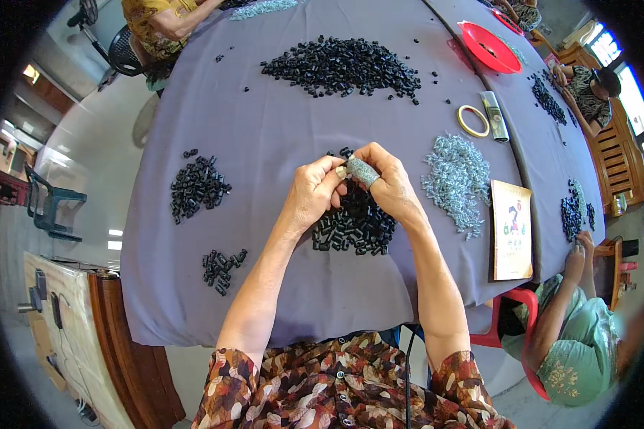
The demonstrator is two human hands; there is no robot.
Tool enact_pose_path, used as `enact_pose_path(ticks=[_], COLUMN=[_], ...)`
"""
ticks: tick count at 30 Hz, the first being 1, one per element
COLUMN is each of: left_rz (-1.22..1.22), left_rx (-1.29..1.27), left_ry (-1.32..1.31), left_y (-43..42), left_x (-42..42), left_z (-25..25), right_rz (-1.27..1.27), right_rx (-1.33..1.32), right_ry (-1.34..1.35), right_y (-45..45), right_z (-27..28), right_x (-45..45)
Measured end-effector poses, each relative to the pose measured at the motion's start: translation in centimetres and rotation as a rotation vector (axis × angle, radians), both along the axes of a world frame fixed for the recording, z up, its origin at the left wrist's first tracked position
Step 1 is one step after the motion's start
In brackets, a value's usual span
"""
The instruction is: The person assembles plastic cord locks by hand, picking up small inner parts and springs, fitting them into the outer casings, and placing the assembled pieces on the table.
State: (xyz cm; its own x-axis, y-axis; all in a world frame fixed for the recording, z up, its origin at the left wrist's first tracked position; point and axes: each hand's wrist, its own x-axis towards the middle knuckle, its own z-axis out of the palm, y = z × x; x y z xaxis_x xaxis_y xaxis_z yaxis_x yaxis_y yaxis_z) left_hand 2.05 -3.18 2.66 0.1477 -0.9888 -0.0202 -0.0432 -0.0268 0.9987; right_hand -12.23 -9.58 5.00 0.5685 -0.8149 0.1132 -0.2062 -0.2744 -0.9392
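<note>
My left hand (pixel 313 184) and my right hand (pixel 392 182) meet above a pile of small black plastic pieces (pixel 354 225). The fingers of both are closed in a pinch. A small black piece seems to sit at my left fingertips, mostly hidden. A grey speckled cover (pixel 363 172) wraps my right thumb, and a pale yellowish band shows at the left fingertips. What the right fingers grip is hidden. To the right lies a heap of small clear plastic pieces (pixel 456 179). Two smaller black heaps (pixel 197 187) (pixel 223 269) lie to the left.
A large black heap (pixel 343 66) lies farther back on the grey cloth (pixel 265 129). At right are a tape roll (pixel 473 121), a small packet (pixel 494 116), a booklet (pixel 511 230) and a red basin (pixel 490 47). Several people sit around the table; a green chair (pixel 54 204) stands left.
</note>
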Motion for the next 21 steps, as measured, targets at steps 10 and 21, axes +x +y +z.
enact_pose_path(ticks=[10,21], left_rz=[0.046,0.032], left_rx=[-0.023,-0.176], left_ry=[-0.140,-0.203], left_y=[0.2,0.6], left_x=[-0.4,-1.5], left_z=[0.2,1.3], right_rz=[-0.014,-0.058], right_rx=[0.064,0.221], right_ry=[0.014,-0.182], right_y=[-0.2,0.6], right_z=[-1.0,-1.6], right_x=[0.1,-1.2])
